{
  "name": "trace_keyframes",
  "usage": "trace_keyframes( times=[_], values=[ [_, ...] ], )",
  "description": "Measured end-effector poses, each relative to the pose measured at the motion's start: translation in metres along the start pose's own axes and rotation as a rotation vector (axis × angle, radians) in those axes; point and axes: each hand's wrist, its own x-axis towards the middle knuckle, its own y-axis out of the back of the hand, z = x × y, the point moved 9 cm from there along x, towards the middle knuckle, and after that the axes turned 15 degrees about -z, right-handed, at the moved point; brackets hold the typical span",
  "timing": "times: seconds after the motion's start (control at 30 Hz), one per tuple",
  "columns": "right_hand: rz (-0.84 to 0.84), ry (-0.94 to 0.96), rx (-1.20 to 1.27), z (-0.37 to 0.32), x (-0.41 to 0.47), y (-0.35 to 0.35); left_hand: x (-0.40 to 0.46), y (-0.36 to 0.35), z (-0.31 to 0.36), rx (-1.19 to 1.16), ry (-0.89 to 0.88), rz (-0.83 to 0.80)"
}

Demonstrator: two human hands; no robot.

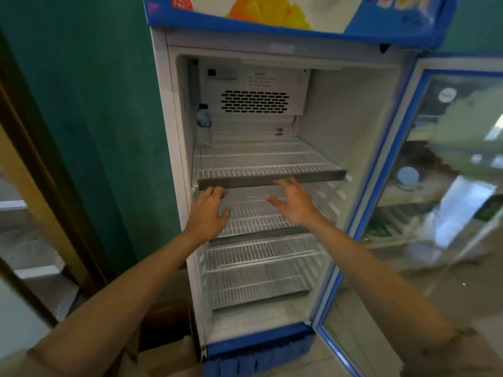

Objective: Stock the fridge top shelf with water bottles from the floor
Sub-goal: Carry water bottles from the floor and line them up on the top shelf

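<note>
A single water bottle [204,123] with a blue cap and blue label stands upright at the back left corner of the top shelf [272,170], left of centre in the upper half of the frame, just beside the fridge's left inner wall. The top shelf is a white wire rack with a grey front strip. Just below that strip, near the middle of the frame, both hands reach in with palms down. The left hand [208,210] has its fingers straight and loosely spread, fingertips at the underside of the grey strip; whether they touch it cannot be told. The right hand [292,201] is likewise flat, fingers spread, thumb out to the left, fingertips at the strip's lower edge. Neither holds anything. Below the hands lie further wire racks [261,257]. The fridge [163,110] has a blue base and a fruit-printed header at the top. Its glass door [449,164] stands swung out on the right side of the frame.
</note>
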Motion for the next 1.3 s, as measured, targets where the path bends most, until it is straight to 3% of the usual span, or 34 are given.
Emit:
trace_keyframes(
  times=[0.13, 0.47, 0.77, 1.03, 1.3],
  values=[
    [-0.026, -0.093, 0.018, 0.025, -0.073, -0.023, -0.049, -0.031, -0.001, 0.006, 0.044, -0.141],
    [-0.075, -0.323, 0.135, 0.063, -0.303, -0.136, -0.237, -0.114, 0.039, -0.147, 0.093, -0.316],
    [-0.08, -0.522, 0.299, 0.052, -0.502, -0.204, -0.381, -0.163, 0.078, -0.25, 0.121, -0.465],
    [-0.02, -0.818, 0.35, 0.055, -0.658, -0.268, -0.46, -0.239, 0.087, -0.295, 0.091, -0.681],
    [0.023, -1.022, 0.414, 0.045, -0.8, -0.305, -0.54, -0.301, 0.154, -0.26, -0.046, -0.89]
  ],
)
